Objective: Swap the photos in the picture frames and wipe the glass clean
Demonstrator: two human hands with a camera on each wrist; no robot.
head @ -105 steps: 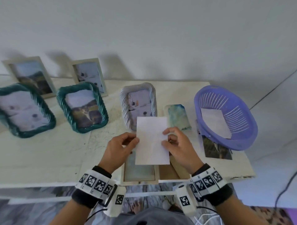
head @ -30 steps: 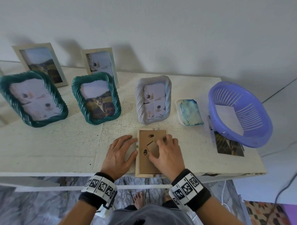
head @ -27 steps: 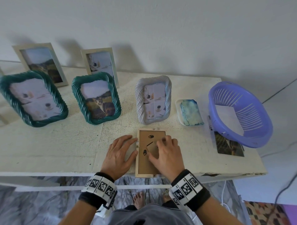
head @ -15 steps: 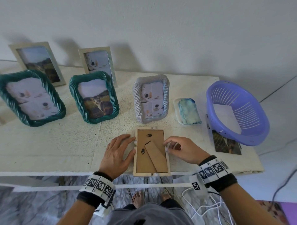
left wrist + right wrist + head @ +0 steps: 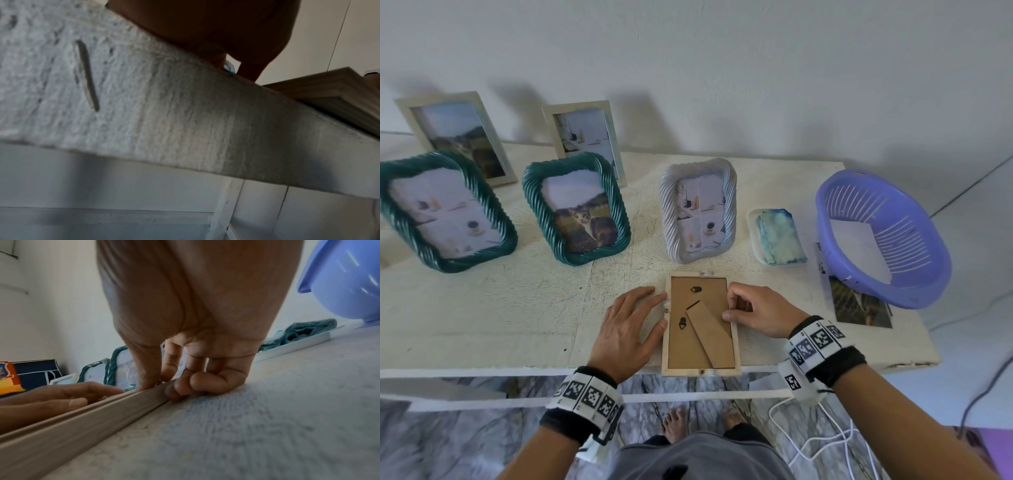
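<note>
A light wooden picture frame [image 5: 681, 346] lies face down at the table's front edge, brown backing and folded easel leg up. My left hand [image 5: 637, 318] lies flat on the table, its straight fingers touching the frame's left rim. My right hand [image 5: 743, 308] is at the right rim, fingers curled. In the right wrist view the right hand [image 5: 164, 386] has its thumb on top of the frame's rim [image 5: 82, 426] and curled fingers against the side. The left wrist view shows only the left hand's palm [image 5: 205, 24] and a frame corner [image 5: 329, 91].
A folded blue-green cloth [image 5: 780, 240] in a white tray lies right of a standing white rope frame [image 5: 664, 212]. A purple basket [image 5: 928, 274] holding paper sits far right, over a loose photo [image 5: 858, 305]. Two green frames [image 5: 530, 205] [image 5: 390, 219] and two pale frames [image 5: 404, 106] [image 5: 549, 120] stand left.
Earlier both hands held a white-backed photo above the frame. Then the right hand pressed on the brown backing; it has since slid off to the frame's right rim. The left hand stayed.
</note>
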